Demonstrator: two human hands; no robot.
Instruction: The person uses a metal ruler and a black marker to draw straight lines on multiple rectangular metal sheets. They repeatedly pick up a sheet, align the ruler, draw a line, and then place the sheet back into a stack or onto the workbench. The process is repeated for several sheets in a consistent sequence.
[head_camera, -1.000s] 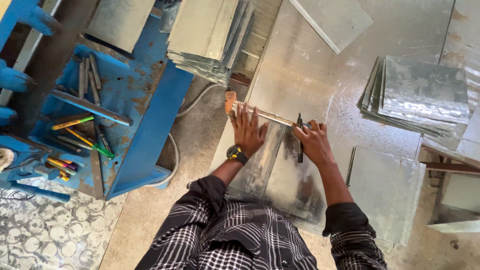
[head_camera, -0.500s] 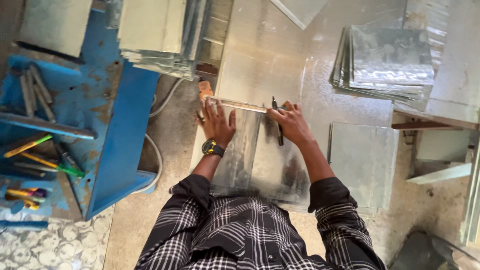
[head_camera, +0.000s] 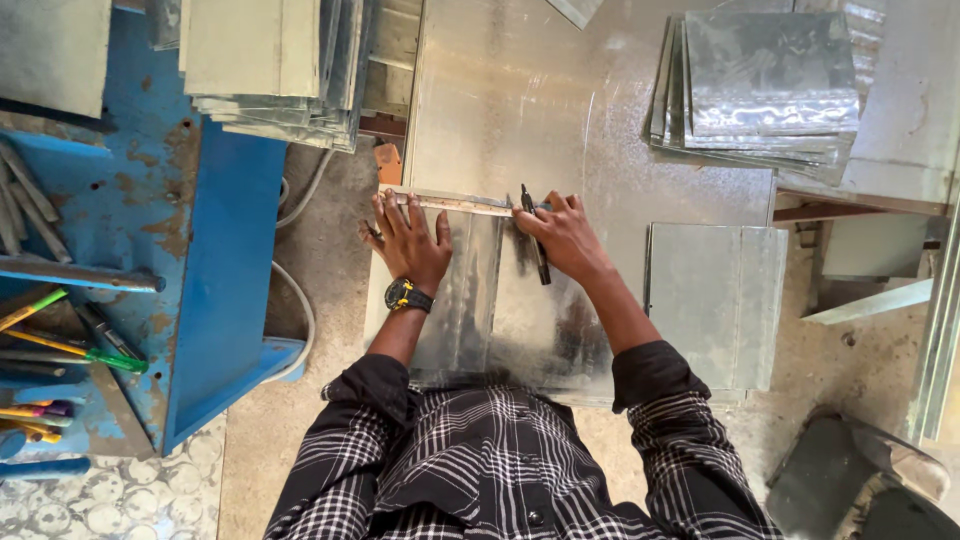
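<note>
A shiny metal sheet (head_camera: 520, 320) lies on the floor in front of me. Across its far end rests a narrow steel ruler (head_camera: 450, 204). My left hand (head_camera: 408, 243), wearing a black and yellow watch, presses flat on the sheet with its fingers against the ruler. My right hand (head_camera: 562, 235) grips a black marker (head_camera: 533, 234), whose tip touches the ruler's right end.
A blue metal rack (head_camera: 215, 290) with screwdrivers and rods stands at left. Stacks of cut metal sheets (head_camera: 270, 65) lie at top left, and another stack of sheets (head_camera: 765, 85) at top right. A folded panel (head_camera: 715, 300) lies to the right. A larger sheet (head_camera: 540, 110) lies beyond the ruler.
The camera has moved closer and shifted. Both hands stay on the ruler and sheet; the marker remains at the ruler's right end.
</note>
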